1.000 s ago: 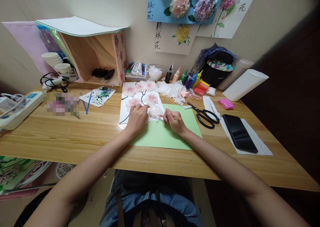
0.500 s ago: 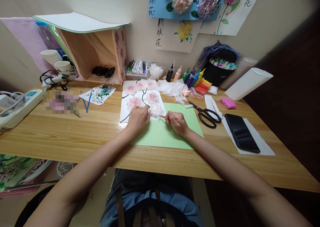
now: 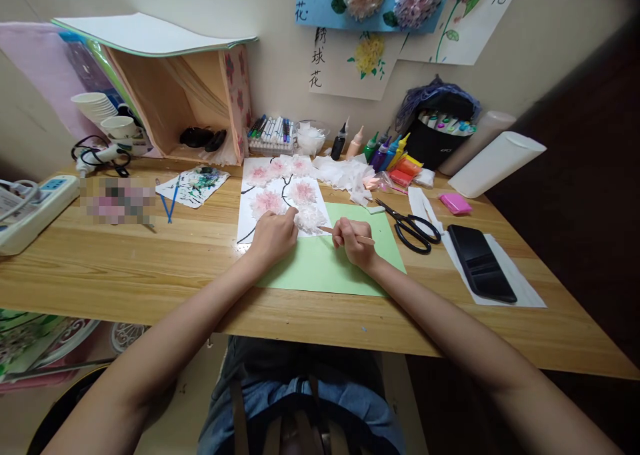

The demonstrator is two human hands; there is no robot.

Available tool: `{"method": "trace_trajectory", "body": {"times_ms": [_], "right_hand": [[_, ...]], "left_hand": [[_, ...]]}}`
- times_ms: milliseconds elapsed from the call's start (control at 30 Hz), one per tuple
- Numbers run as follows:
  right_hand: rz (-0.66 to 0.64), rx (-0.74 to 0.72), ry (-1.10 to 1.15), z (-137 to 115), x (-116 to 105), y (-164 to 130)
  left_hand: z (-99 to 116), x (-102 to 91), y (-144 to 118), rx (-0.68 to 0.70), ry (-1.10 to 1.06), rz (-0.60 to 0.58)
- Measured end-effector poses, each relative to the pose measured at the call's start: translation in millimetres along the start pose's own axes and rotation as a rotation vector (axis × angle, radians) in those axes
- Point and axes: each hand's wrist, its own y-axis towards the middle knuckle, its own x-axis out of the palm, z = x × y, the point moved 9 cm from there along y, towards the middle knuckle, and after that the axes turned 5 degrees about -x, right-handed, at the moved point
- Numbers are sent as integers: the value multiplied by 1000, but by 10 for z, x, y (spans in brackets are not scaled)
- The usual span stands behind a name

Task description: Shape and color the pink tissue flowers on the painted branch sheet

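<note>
At the table's middle, the left hand presses fingertips on the white sheet of pink paper blossoms (grip hidden beneath the knuckles); the right hand pinches a thin wooden stick, its middle concealed, over green paper.

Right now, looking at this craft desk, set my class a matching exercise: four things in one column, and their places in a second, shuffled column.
Things:
1. thin stick
2. scissors
3. black phone
4. green paper

Places:
A. on the white sheet at the right end of the desk
B. under both hands, at the desk's near middle
C. held in the right hand, tip toward the tissue flower
D. on the bare wood just right of the green paper

Pairs: 1-C, 2-D, 3-A, 4-B
</note>
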Motion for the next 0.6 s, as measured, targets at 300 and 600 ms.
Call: {"method": "trace_trajectory", "body": {"times_ms": [300, 600], "right_hand": [[-54, 5, -32, 2, 57, 33], [-9, 10, -31, 11, 47, 20]], "left_hand": [[-4, 2, 5, -4, -10, 1], [-15, 15, 9, -7, 0, 5]]}}
